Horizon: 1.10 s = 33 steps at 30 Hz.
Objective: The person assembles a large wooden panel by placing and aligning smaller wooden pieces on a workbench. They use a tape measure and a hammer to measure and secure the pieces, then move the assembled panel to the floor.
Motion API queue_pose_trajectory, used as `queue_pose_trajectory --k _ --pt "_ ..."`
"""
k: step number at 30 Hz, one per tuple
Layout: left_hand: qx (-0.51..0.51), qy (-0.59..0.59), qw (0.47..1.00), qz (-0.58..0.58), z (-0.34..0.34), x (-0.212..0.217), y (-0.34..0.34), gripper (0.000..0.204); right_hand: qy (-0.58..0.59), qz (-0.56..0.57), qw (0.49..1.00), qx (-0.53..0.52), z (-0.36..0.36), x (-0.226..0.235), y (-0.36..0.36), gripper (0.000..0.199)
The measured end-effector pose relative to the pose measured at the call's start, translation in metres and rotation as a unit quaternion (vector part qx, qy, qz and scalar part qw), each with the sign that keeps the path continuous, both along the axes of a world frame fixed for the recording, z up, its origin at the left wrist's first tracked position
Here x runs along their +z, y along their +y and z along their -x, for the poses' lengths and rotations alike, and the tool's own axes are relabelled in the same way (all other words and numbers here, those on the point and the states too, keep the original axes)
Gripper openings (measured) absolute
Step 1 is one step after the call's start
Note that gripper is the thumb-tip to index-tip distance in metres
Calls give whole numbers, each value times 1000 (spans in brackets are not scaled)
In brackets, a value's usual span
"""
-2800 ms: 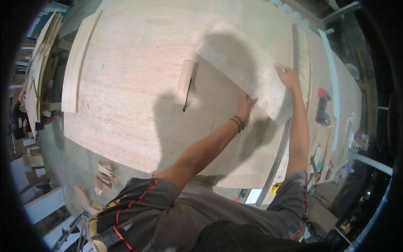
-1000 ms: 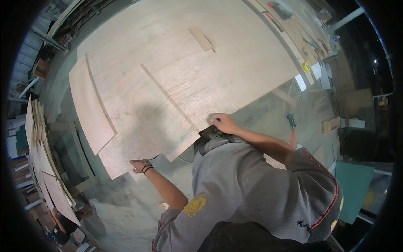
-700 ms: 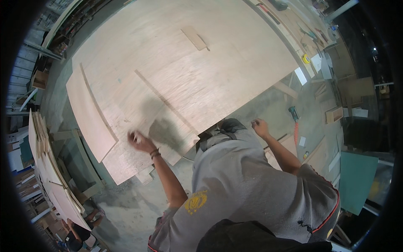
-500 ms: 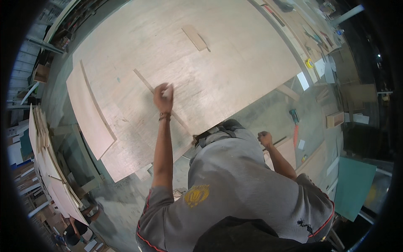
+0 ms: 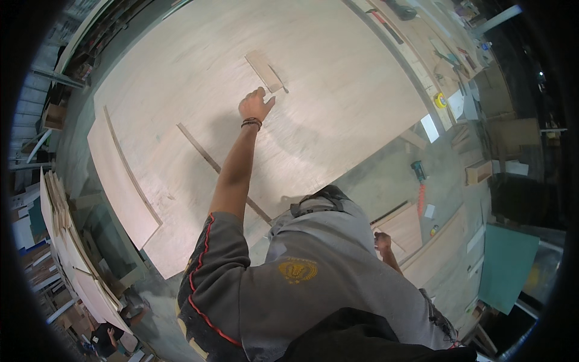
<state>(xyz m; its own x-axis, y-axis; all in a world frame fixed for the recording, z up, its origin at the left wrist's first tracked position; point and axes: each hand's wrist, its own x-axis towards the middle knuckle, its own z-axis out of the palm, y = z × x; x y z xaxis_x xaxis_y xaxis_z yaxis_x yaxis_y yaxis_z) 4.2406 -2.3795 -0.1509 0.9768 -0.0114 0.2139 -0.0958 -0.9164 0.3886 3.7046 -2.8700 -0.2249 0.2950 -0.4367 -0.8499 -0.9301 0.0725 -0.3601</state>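
Note:
A large pale plywood sheet (image 5: 338, 96) lies in front of me. Over it my left hand (image 5: 256, 106) stretches out with fingers apart, holding nothing. Just beyond the fingertips rests a small flat wooden block (image 5: 263, 70). A thin dark-tipped stick (image 5: 285, 90) lies against its right side. A long narrow wood strip (image 5: 196, 145) runs slantwise across the sheet, partly hidden under my left forearm. Low at my right side, my right hand (image 5: 382, 241) hangs with fingers curled; nothing shows in it.
A curved-looking plywood panel (image 5: 129, 187) lies along the sheet's left edge. Stacked boards (image 5: 78, 259) lean at the left. A yellow tape measure (image 5: 440, 100) sits on the right bench. A dark green tool with a red hose (image 5: 418, 171) lies on the floor. Another person (image 5: 105, 338) is far lower left.
My left hand has moved forward and slightly right, away from the wood strip and toward the small block, its fingers opening. My right hand has dropped lower, and my body leans forward.

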Motion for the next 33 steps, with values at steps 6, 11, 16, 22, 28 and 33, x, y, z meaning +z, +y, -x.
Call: queue_pose_trajectory --k 6,11,16,22,28,33 --pt "4 10 1000 -8 -14 -5 -1 40 74 44 983 161 23 -18 2 11" --pt "10 -2 1000 -15 -19 -4 2 40 80 26 995 46 -23 22 26 14" --pt "8 -26 1000 0 -19 -7 7 37 69 1 998 -15 -43 24 8 15" --pt "36 -35 999 18 -15 -10 30 34 72 17 997 0 -56 30 11 8" --pt "161 -26 985 51 -19 -16 56 29 105 18 994 7 -57 23 15 11" --pt "95 -94 989 63 -25 -4 25 34 114 21 993 15 -52 22 21 16"
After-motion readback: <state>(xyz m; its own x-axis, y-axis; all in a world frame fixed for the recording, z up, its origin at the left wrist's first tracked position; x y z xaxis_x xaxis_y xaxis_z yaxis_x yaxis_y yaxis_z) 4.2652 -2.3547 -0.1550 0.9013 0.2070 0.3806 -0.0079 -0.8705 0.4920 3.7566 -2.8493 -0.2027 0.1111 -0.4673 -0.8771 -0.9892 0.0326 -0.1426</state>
